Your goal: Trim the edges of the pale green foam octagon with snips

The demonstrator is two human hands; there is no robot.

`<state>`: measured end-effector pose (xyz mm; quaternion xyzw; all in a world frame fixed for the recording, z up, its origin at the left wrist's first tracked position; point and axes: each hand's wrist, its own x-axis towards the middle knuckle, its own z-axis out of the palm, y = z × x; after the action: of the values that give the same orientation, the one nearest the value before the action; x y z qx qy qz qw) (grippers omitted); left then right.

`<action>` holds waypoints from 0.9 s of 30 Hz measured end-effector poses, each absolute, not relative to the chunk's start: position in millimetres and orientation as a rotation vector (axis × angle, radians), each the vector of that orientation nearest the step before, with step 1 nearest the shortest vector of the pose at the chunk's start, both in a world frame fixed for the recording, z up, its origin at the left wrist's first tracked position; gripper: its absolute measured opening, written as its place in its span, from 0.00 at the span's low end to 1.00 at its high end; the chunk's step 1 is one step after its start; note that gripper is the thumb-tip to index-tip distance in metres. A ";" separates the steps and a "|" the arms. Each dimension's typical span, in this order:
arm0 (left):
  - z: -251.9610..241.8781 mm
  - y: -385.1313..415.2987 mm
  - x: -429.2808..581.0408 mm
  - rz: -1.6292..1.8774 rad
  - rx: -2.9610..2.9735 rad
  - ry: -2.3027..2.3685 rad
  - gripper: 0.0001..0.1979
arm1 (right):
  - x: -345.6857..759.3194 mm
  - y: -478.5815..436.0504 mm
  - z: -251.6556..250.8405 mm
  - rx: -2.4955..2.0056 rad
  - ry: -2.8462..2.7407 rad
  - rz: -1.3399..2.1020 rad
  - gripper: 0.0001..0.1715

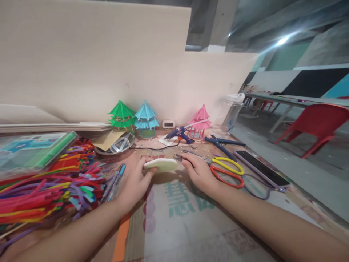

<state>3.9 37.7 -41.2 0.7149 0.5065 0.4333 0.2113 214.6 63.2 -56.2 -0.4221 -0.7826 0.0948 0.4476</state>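
My left hand (139,180) is closed on a flat round disc (163,165) with a pale green face and a whitish edge, thumb on the near side. Close to the disc's right edge is my right hand (197,171), its fingers curled together. A short dark pointed tip (177,157) shows at those fingertips; I cannot tell whether it is held or lies behind them. Scissors (227,165) with one yellow and one red handle lie just right of this hand, blades partly hidden by it.
Pipe cleaners (51,189) heap at left beside pens (116,182) and a plastic case (38,153). Behind stand green (121,116), blue (146,118) and pink (201,120) roofed models, a glue gun (180,134) and a bottle (231,112). Pliers (223,145) and a phone (261,169) lie right.
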 end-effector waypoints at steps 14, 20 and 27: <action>-40.0 30.1 3.4 1.247 2.046 1.458 0.13 | 215.4 60.0 -58.9 -1.058 -1.866 0.240 0.18; -37.7 29.3 4.5 1.237 2.060 1.394 0.12 | 213.4 55.9 -53.3 -1.033 -1.924 0.280 0.17; -44.7 38.6 2.7 1.320 1.998 1.352 0.22 | 211.4 56.1 -51.6 -1.082 -1.932 0.407 0.16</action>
<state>2.7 38.6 -44.7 0.7126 0.4821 0.4710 0.1947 211.4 56.1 -51.6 -0.4336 -0.7745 0.1632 0.4306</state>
